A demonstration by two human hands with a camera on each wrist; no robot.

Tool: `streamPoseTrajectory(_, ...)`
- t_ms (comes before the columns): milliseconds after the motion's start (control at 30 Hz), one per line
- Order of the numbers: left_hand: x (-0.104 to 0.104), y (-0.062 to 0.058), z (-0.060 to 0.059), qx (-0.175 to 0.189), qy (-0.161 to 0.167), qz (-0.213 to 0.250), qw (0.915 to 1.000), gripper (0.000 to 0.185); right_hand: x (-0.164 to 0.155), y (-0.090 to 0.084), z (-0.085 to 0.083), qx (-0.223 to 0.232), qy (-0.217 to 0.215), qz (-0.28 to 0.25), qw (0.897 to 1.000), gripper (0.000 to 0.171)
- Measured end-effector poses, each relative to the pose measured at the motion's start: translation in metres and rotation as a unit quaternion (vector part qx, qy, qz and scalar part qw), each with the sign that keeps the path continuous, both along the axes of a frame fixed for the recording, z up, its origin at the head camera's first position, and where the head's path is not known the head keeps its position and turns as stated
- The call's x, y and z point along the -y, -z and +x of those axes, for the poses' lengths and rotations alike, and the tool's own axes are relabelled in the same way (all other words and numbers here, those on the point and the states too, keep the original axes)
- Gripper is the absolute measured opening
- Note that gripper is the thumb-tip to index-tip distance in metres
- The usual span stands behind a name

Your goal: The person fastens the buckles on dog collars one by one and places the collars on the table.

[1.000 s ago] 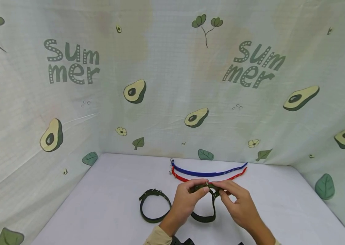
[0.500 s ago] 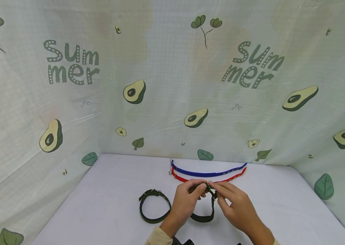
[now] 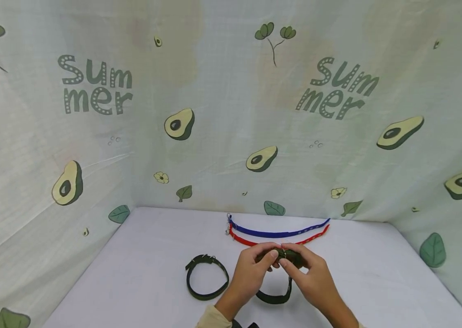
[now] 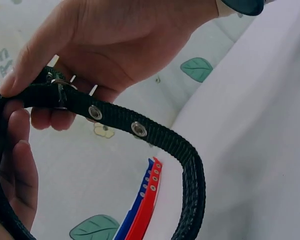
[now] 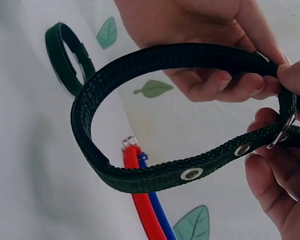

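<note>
A dark green webbing collar (image 3: 275, 299) with metal eyelets is bent into a loop between my hands. Its buckle end is up at the fingertips, and the loop hangs below. My left hand (image 3: 251, 271) pinches one side of the strap between thumb and fingers. From the other side, my right hand (image 3: 314, 275) grips it, thumb close to the left thumb. In the right wrist view the strap passes by a metal ring (image 5: 282, 132), with two eyelets (image 5: 191, 174) showing. The left wrist view also shows the collar (image 4: 192, 190) looped; fingers partly cover its buckle.
A second dark green collar (image 3: 202, 297), buckled into a ring, lies left of my hands on the white table (image 3: 153, 255). Behind them a blue collar (image 3: 271, 234) and a red collar (image 3: 242, 239) lie stretched out side by side. A printed cloth (image 3: 214, 191) rises at the back.
My right fingers have closed in on the strap near the buckle, beside the left thumb. The hanging loop has shifted slightly down and right. The collars on the table have stayed put.
</note>
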State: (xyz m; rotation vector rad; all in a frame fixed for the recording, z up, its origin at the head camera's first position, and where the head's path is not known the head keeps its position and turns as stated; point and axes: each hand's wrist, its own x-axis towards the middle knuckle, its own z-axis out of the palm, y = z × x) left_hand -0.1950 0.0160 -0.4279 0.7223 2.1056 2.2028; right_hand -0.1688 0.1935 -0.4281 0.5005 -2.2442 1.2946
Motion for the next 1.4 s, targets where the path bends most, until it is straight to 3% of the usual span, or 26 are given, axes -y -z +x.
streamPoseTrajectory(133,0.0002,0.0008,0.0017,0.003,0.007,0.002,1.0,0.021,0.0025,-0.0002,0.0013,0.046,0.001,-0.038,0.998,0.021)
streamPoseTrajectory(300,-0.0012,0.0005,0.0025,-0.013,0.014,0.017,0.9997,0.023,0.0009,-0.0034,0.001,0.062,0.009,-0.058,0.996,0.019)
streamPoseTrajectory(600,-0.001,-0.0006,0.0016,-0.015,0.026,0.062,0.9977,0.025,-0.0012,-0.0055,0.0,0.071,0.0,-0.074,0.995,0.023)
streamPoseTrajectory(833,-0.0007,0.0008,0.0005,0.0,0.009,0.083,0.9965,0.025,-0.0011,-0.0034,0.0002,0.069,0.002,-0.073,0.995,0.022)
streamPoseTrajectory(1133,0.0011,-0.0015,0.0001,0.024,-0.016,0.074,0.9968,0.029,-0.0018,-0.0027,-0.001,0.072,-0.011,-0.125,0.989,0.02)
streamPoseTrajectory(1400,0.0012,-0.0017,0.0018,0.036,-0.007,0.105,0.9938,0.031,0.0012,-0.0053,0.0011,0.073,-0.025,-0.151,0.985,0.019)
